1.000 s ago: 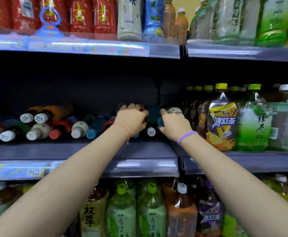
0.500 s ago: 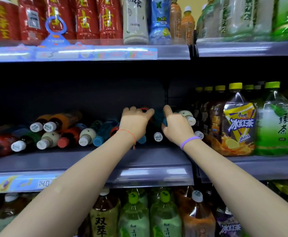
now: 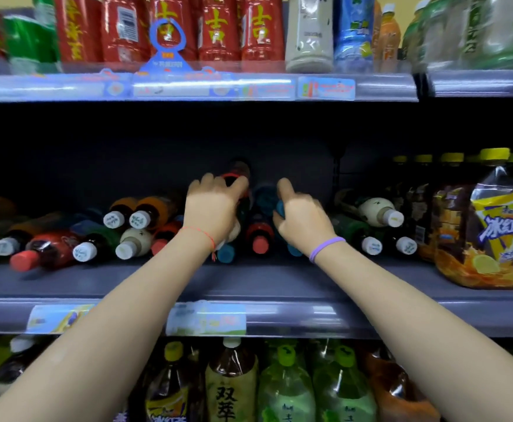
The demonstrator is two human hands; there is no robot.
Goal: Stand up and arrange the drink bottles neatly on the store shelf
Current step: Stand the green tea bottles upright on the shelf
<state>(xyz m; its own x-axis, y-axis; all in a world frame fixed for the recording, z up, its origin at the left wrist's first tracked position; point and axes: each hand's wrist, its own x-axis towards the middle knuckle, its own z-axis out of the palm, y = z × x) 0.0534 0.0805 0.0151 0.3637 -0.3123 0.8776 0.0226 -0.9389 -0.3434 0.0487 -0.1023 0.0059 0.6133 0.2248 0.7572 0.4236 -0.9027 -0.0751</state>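
Observation:
Small drink bottles lie on their sides in a heap on the grey middle shelf (image 3: 279,284), caps toward me. My left hand (image 3: 214,210) grips a dark bottle with a red label (image 3: 238,173) and holds it tilted up above the heap. My right hand (image 3: 302,219) grips a blue-capped bottle (image 3: 265,199) in the middle of the heap. Between my hands lies a dark bottle with a red cap (image 3: 259,236). Cream, orange and red bottles (image 3: 133,236) are piled to the left, and more white-capped ones (image 3: 378,211) lie to the right.
Large tea bottles (image 3: 486,229) stand upright at the right end of the same shelf. The shelf above holds upright red, cream and blue bottles (image 3: 218,28). Big bottles (image 3: 233,382) fill the shelf below. A price rail (image 3: 206,318) runs along the front edge.
The view has moved closer and to the left. My left hand has tilted the red-label bottle up out of the heap. My right hand stays on the blue-capped bottle.

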